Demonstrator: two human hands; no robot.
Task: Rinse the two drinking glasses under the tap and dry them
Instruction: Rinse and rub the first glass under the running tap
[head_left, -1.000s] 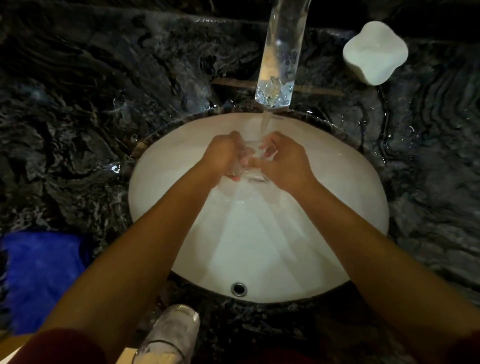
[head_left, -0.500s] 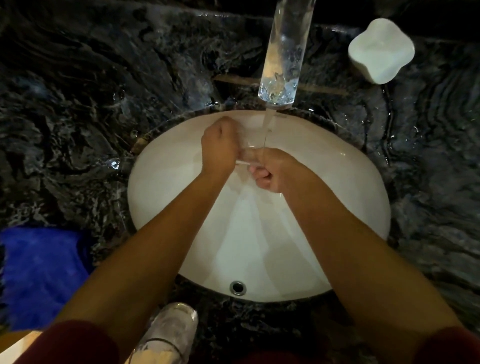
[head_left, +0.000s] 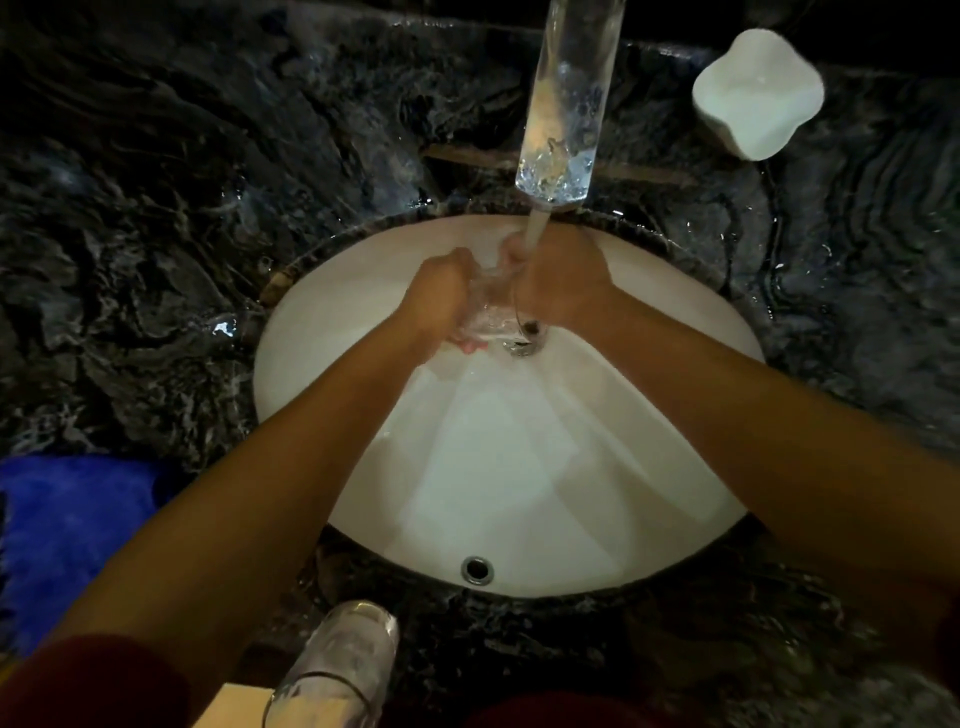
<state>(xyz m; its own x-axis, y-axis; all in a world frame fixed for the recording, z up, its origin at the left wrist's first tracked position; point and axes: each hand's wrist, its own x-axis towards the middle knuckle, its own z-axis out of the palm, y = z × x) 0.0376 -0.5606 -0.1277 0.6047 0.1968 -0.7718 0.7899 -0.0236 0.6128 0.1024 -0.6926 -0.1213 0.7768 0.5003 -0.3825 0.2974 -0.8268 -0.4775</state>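
While the water is running from the tap (head_left: 563, 104) into the white sink (head_left: 649, 415), I am holding one glass (head_left: 491, 312) between both hands, low over the back of the bowl and just in front of the stream. My left hand (head_left: 441, 296) is wrapping around the glass from the left and my right hand (head_left: 563, 278) is closing on it from the right, so both are clamped on the same glass with the fingers pressing its wet sides. The stream is falling onto my right hand and the top of the glass; I cannot tell whether it is filling the inside.

The second glass (head_left: 340, 670) is standing apart on the dark stone counter (head_left: 156, 234) at the near edge — well away from the tap, just below the sink rim. A blue cloth (head_left: 62, 540) is lying on the counter to my left, and a white dish (head_left: 756, 93) is sitting at the back right.

I am judging that this is the rinse of the first glass, so the task is still early. The next move is calling for a firm grip — the glass is slippery — while I am tipping it out, setting it down safely, and reaching for the cloth or the other glass without knocking it off the edge.
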